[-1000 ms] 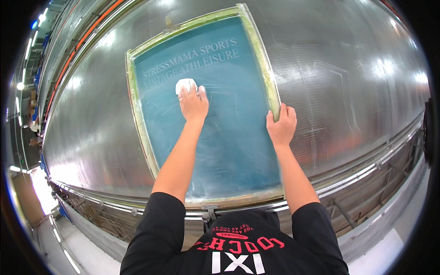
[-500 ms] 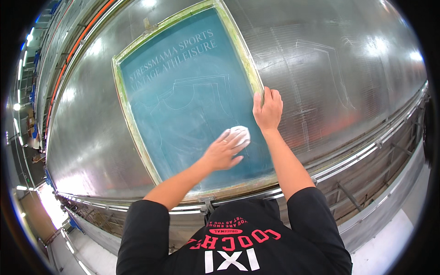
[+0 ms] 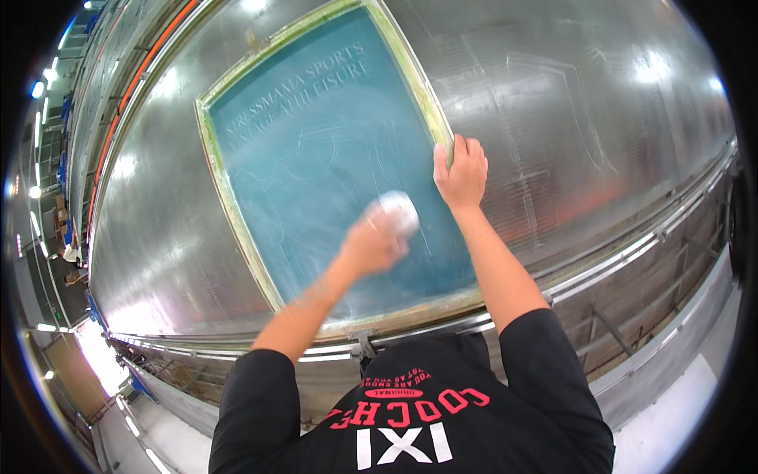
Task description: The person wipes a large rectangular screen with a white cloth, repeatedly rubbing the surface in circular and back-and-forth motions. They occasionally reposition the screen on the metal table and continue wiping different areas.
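A screen printing screen lies in front of me, with teal mesh [image 3: 332,201] inside a wooden frame [image 3: 416,67] edged in yellow-green. Pale lettering crosses the far part of the mesh, and faint garment outlines mark its middle. My left hand [image 3: 374,243], smeared by motion, presses a white wad of cloth [image 3: 401,210] on the mesh right of its middle. Part of the wad is covered by the fingers. At the frame's right side my right hand [image 3: 464,175] is closed around the edge, thumb on the inner side.
Beneath the screen stretches a long shiny metal table [image 3: 545,150], with a faint garment outline to the right. A metal rail [image 3: 616,265] runs along its near edge, close to my body. An orange strip [image 3: 130,87] follows the far left side.
My left hand has moved the cloth a little away from me and leftward over the mesh. My right hand keeps its hold on the frame's right side.
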Available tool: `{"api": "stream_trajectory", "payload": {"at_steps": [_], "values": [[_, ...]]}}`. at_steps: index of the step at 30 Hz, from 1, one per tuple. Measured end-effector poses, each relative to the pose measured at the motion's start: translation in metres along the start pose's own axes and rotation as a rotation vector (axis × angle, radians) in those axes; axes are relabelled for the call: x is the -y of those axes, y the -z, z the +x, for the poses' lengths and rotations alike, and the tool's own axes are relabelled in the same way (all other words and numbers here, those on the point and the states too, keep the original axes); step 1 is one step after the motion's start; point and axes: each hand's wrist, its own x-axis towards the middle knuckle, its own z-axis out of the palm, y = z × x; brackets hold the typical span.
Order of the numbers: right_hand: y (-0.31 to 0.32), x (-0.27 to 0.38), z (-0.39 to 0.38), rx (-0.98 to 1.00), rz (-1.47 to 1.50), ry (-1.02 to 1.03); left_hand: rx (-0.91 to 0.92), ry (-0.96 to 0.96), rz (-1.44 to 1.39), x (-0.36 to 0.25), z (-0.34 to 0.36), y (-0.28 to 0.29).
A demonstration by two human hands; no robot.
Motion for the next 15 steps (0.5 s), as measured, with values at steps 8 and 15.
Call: {"api": "stream_trajectory", "payload": {"at_steps": [8,15], "values": [[0.002,0.006,0.003,0.005,0.004,0.006,-0.228,0.509,0.09,0.074,0.07,0.011],[0.002,0.005,0.001,-0.015,0.043,-0.008,0.209,-0.071,-0.284,-0.078,-0.041,-0.043]]}}
